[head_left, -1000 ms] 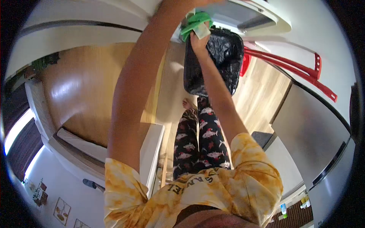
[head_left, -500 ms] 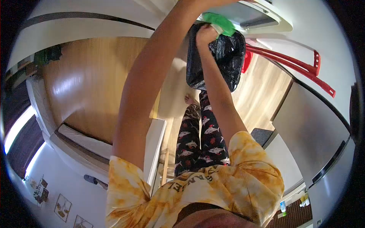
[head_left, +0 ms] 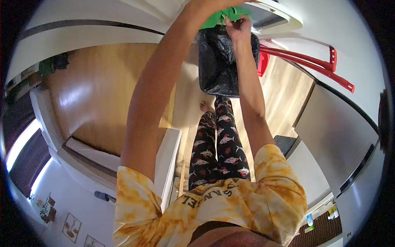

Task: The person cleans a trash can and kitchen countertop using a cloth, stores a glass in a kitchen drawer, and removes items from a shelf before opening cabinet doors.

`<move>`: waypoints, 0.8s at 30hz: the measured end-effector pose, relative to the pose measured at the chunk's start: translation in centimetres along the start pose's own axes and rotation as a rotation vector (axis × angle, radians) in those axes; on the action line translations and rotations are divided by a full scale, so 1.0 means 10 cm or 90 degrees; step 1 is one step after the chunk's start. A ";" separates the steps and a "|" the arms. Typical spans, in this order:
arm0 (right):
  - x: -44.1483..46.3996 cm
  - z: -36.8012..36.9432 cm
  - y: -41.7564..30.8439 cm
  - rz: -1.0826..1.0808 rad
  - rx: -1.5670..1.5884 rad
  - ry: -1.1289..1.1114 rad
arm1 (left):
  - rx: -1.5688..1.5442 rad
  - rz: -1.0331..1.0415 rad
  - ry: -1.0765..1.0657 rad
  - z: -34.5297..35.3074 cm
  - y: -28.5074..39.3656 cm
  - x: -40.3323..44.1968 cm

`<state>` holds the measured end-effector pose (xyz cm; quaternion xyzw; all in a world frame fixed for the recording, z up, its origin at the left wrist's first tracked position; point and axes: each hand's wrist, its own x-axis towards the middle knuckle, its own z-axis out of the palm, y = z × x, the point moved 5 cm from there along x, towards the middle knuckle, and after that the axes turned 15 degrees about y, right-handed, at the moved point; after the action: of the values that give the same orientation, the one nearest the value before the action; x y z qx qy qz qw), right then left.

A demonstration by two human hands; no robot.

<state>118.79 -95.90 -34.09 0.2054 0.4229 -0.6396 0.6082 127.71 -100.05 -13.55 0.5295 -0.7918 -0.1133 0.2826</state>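
My right hand point(head_left: 239, 28) is closed on a bunched green cloth point(head_left: 229, 15), its thumb and fingers pinching the near edge. Below it stands a bin-like container lined with a black plastic bag point(head_left: 216, 61), in front of my legs. My left hand point(head_left: 220, 4) reaches across the top edge, beside a white-rimmed opening with a grey panel point(head_left: 265, 18). Most of its fingers are cut off by the frame, so its grip cannot be made out.
Two long red handles point(head_left: 296, 59) lean at the right, with a red dustpan-like piece point(head_left: 263, 64) by the bin. A wooden tabletop point(head_left: 107, 86) is at left. A grey steel appliance door point(head_left: 337, 136) stands at right.
My right hand has come up and right, out of the black-lined bin's opening, with the green cloth. The cloth has shifted left and up. My left arm has moved slightly left.
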 end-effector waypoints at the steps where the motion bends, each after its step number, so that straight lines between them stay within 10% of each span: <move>1: -0.35 0.19 -0.23 -0.065 0.000 -0.100 | -0.012 0.001 0.005 0.00 -0.01 0.05; 12: 0.46 -0.41 -0.29 -0.206 0.028 0.010 | 0.008 0.007 0.028 0.00 0.03 0.06; 24: -0.12 0.37 0.24 0.092 -0.063 -0.169 | 0.010 -0.018 0.034 -0.04 -0.07 -0.04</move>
<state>122.22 -97.86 -31.73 0.1188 0.3536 -0.5942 0.7126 128.58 -99.90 -13.65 0.5456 -0.7772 -0.0971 0.2980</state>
